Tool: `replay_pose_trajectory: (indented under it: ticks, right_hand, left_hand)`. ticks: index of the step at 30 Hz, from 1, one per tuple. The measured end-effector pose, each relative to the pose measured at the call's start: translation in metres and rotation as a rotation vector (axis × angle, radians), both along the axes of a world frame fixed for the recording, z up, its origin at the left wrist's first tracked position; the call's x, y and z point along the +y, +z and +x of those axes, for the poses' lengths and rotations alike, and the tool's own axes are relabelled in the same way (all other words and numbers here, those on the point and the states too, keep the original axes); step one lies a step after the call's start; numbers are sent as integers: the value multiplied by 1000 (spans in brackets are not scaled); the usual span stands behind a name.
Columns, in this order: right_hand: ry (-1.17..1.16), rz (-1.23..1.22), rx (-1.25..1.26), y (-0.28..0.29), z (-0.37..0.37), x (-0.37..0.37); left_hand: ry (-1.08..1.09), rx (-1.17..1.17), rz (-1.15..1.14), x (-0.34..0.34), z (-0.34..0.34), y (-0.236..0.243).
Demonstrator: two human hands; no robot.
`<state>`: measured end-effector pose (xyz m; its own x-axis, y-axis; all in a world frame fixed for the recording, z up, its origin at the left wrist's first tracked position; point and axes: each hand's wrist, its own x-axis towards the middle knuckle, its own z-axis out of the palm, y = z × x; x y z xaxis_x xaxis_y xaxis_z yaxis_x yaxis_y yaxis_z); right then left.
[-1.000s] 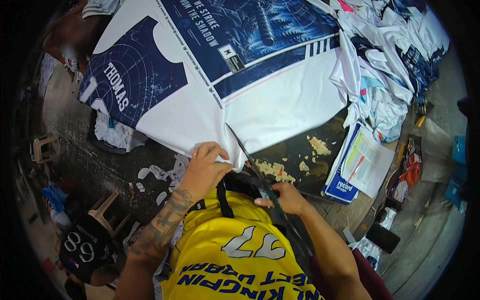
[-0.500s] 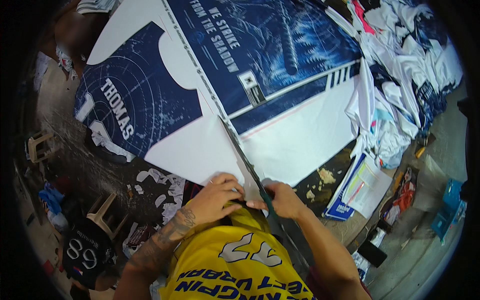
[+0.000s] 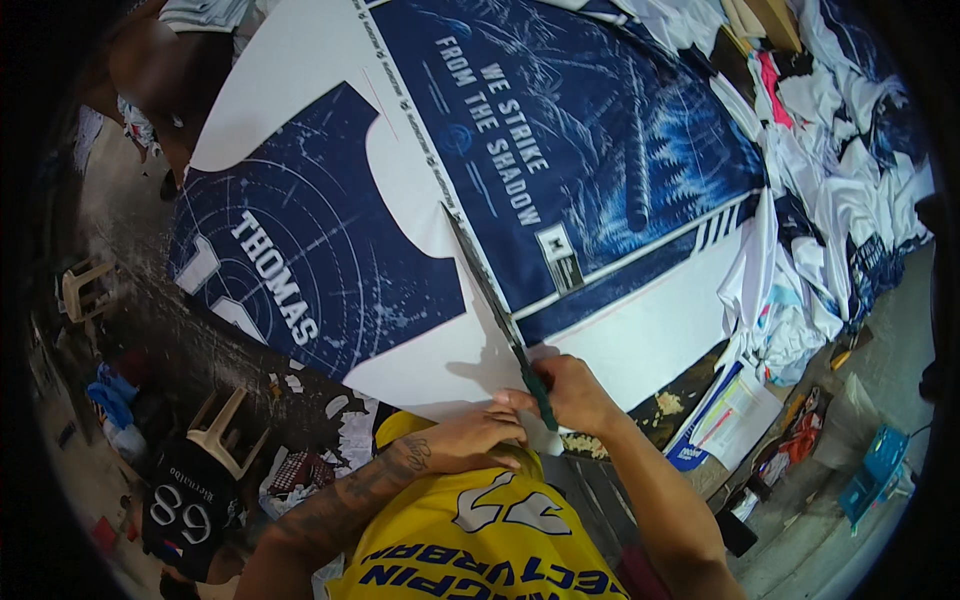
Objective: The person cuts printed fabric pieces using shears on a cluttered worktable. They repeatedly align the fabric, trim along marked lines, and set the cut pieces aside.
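My right hand grips large scissors with dark green handles. Their long blades point away from me, along a narrow printed strip between two panels of a printed fabric sheet. To the left is a navy jersey-shaped panel with white lettering and a target pattern. Right of the strip lies a larger navy panel with a forest print and a small white label. My left hand, its fingers loosely stretched, rests at the sheet's near edge beside the scissor handles.
Heaped white and navy fabric covers the right side. Near it are papers and a teal plastic object. At left stand a beige plastic stool and a person in a black jersey. Another person is at far left.
The scissors and my right hand have advanced farther along the strip. My left hand has shifted right, close to the handles. The whole view has also shifted.
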<state>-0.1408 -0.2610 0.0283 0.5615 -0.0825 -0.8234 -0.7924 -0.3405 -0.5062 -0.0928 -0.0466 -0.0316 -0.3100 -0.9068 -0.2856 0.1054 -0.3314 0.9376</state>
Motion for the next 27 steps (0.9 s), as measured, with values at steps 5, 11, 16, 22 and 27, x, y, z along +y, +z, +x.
replay_pose_trajectory:
  ticks: [5, 11, 16, 22, 27]
  right_hand:
    - [33, 20, 132, 2, 51, -3]
    - [-24, 2, -11, -2, 108, -4]
    - [-24, 43, 150, 3, 154, -9]
    - [-15, 55, 176, 1, 212, -11]
    - [-51, 133, 198, 4, 276, -20]
  left_hand:
    - [-82, 62, 103, -14, 26, -3]
    - [-205, 280, 151, -32, 45, -23]
    - [-371, 523, 271, -49, 50, -42]
    - [-483, 483, 167, -56, 54, -51]
    - [-527, 555, 222, -54, 33, -68]
